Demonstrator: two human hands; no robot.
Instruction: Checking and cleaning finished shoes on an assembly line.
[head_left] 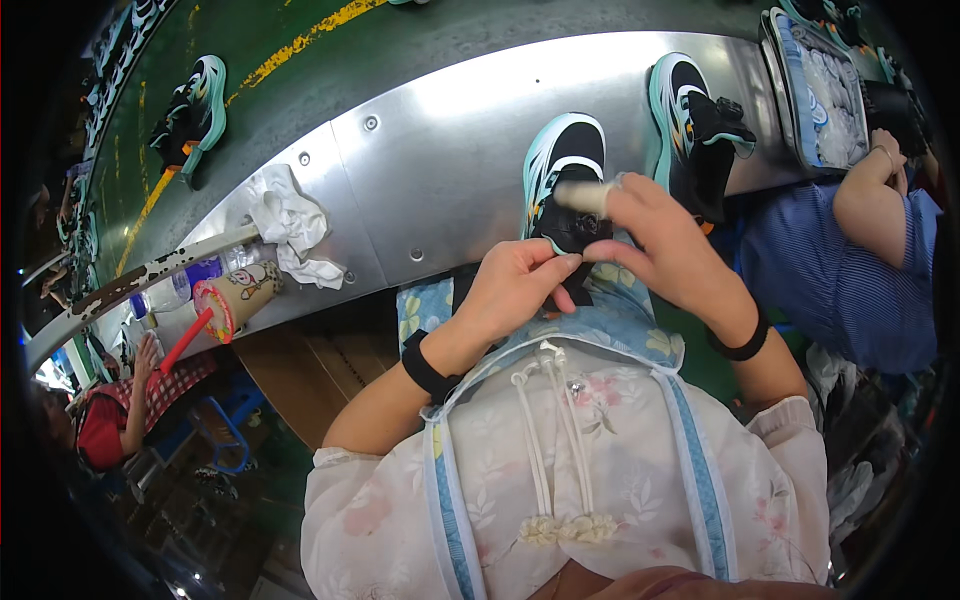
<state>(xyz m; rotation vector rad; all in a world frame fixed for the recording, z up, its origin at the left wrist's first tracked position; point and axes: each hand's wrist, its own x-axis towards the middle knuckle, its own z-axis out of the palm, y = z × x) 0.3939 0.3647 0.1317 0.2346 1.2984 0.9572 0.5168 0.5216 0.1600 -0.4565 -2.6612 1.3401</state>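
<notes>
Taking the black shoe [571,145] as the centre of the dial, its toe points to 12 on the metal bench [430,130], heel end toward the wearer's lap. The left hand [510,290] is at 7, by the collar: thumb and forefinger bent close together, the others curled. Whether they pinch anything cannot be told. The right hand [670,238] is at 4, thumb and forefinger well apart, the blurred forefinger in a pale cover [585,197] reaching over the lacing. Whether it has hold of a lace cannot be told either.

The heel end lies near the bench's near edge, so a hard pull toward 6 could tip the shoe off, more so if the left hand is not really gripping. The pale cover, if loose, might snag on the laces or slip. With the thumbs so close together, the hands could get in each other's way.

The second shoe [676,120], at 2, is near enough that a wide swing of the right arm might knock it. At 9 a crumpled cloth [285,215] lies well apart; the cup [245,293], between 8 and 9, could tip if the left elbow flung outward.
</notes>
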